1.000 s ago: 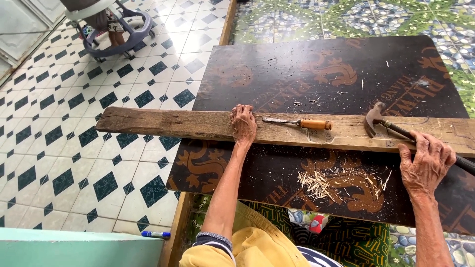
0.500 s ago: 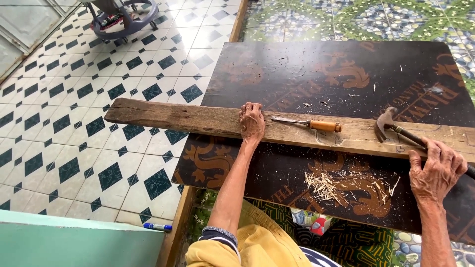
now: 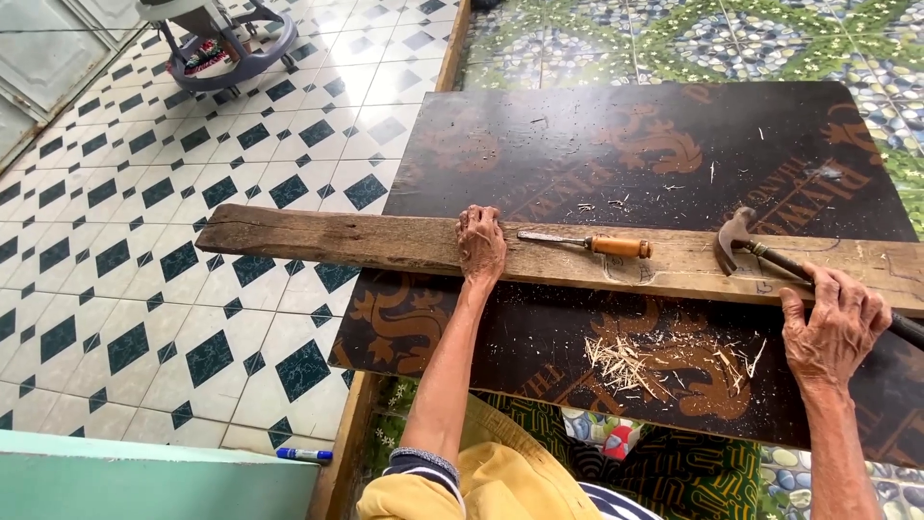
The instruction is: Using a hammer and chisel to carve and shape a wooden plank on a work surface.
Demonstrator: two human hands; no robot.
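Right hand (image 3: 835,327) now closer on hammer (image 3: 770,255); left hand (image 3: 480,243) on plank (image 3: 346,241).

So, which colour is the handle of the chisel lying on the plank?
Orange-brown wood; the chisel handle shows best in the head view, on the plank.

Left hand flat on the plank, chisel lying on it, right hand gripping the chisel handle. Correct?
Not quite. The head view shows the right hand on the hammer handle, not the chisel. The left hand does rest on the plank, chisel lying untouched on it.
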